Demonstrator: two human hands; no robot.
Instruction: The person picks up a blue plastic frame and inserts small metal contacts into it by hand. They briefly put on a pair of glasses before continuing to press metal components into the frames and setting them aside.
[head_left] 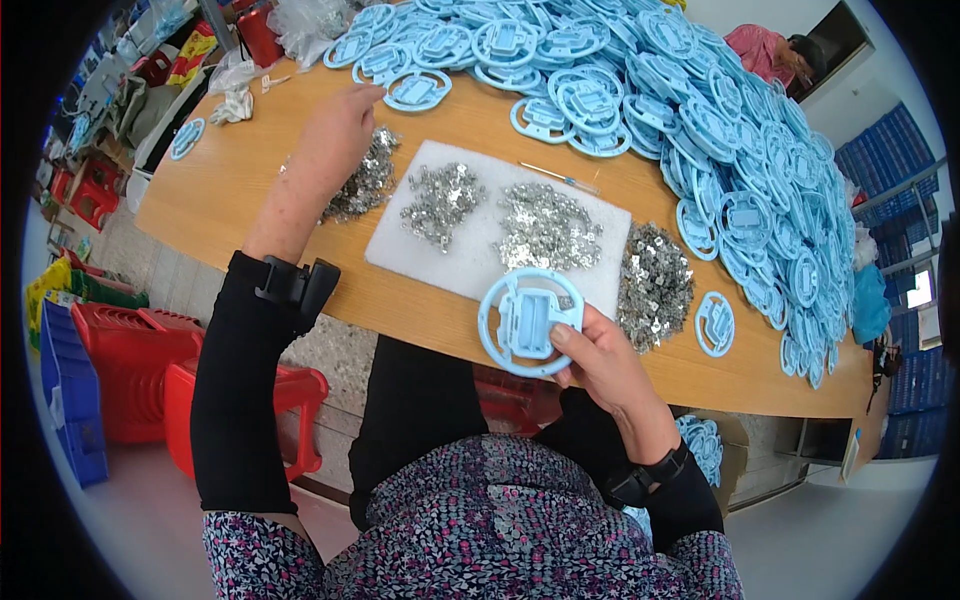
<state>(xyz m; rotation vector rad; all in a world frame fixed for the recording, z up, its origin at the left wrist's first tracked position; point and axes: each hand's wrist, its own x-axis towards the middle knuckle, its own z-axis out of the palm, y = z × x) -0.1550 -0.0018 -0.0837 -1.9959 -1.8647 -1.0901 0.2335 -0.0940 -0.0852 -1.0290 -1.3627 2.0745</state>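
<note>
My right hand [605,362] holds a light-blue round plastic part [535,325] by its right side, thumb on the face. The part is an open ring with a rectangular recess, held over the table's front edge. My left hand [342,122] reaches far left, its fingertips at the rim of a similar blue ring part [417,91] beside the big pile. Its back hides most of the fingers, so any grip is unclear. Between the hands lies a white foam sheet [400,235] bearing two heaps of small silvery metal pieces [548,227] and a thin screwdriver-like tool [558,177].
A high pile of blue ring parts [740,150] covers the table's back and right. More metal pieces lie in heaps left [365,180] and right [655,285] of the foam. A single blue part [714,324] sits near the right edge. Red stools [135,365] stand at left; another person [765,55] is behind the pile.
</note>
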